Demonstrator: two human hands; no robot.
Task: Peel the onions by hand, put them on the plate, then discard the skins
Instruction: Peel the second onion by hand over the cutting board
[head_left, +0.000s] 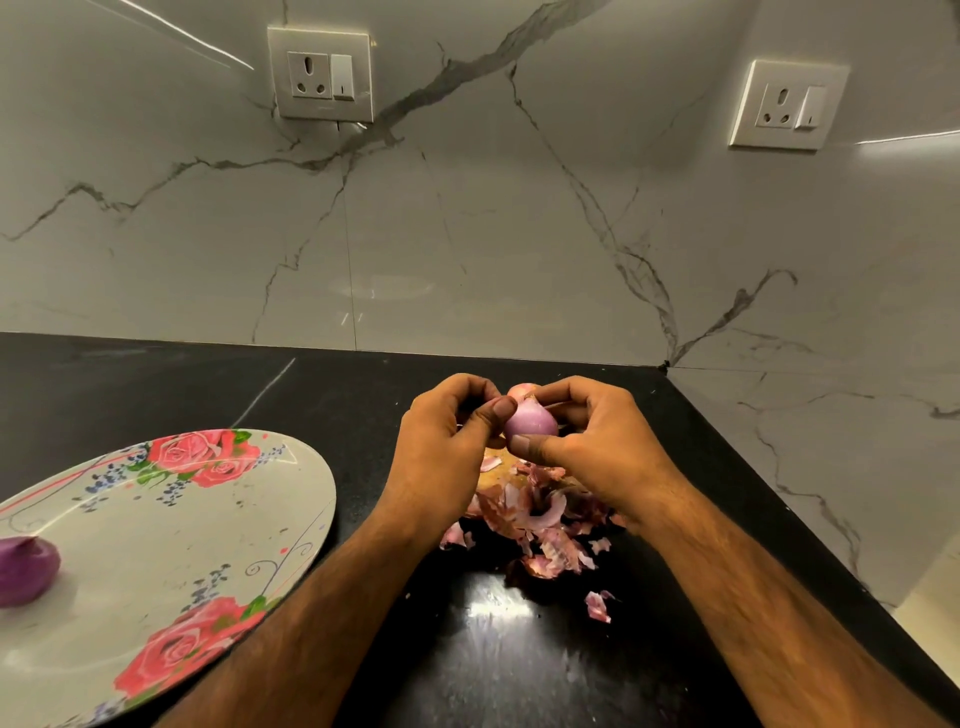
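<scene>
Black stone counter (156, 384) under a marble wall is where we work, both hands raised over a heap of skins (540, 525). Our left hand (447, 441) and right hand (587, 436) curl closed around the onion (531, 422), thumbs pressing its glossy side. It looks small, firm and slick, so we judge a grip near the tip safest. One peeled onion (23, 570) sits on the plate (208, 519) to our left, the path there clear.

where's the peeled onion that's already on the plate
In the head view, the peeled onion lies at the far left, on the floral plate's near-left part, away from both hands.
</scene>
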